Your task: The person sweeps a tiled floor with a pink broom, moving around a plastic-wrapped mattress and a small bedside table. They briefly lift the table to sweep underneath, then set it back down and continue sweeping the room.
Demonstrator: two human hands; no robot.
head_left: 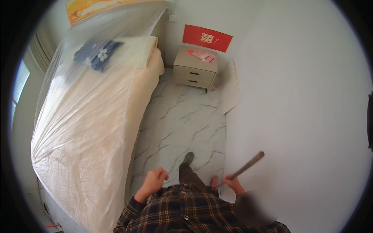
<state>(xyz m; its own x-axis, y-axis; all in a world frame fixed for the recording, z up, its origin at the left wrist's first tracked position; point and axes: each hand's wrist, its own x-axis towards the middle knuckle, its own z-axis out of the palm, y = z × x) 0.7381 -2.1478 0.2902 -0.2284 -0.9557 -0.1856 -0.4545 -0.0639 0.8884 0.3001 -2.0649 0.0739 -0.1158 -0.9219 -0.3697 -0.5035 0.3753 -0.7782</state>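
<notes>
My right hand [232,181] grips a dark wooden handle [247,165], which slants up and right in front of the pale wall. Its lower end runs down behind my shirt, and what it joins cannot be made out. Close by that end, low by my leg, is a small reddish-pink object [214,181], partly hidden by the shirt. My left hand [156,178] is in front of my body with its fingers curled, between the bed and my leg. No object shows in it. Below both hands is my dark plaid shirt.
A bed [116,122] under clear plastic sheeting [72,139] fills the left. Ahead stands a two-drawer nightstand [194,74] with pink packets [204,55] on top. A pale flat panel [231,90] leans on the right wall [297,102]. Between lies marbled tile floor [180,122].
</notes>
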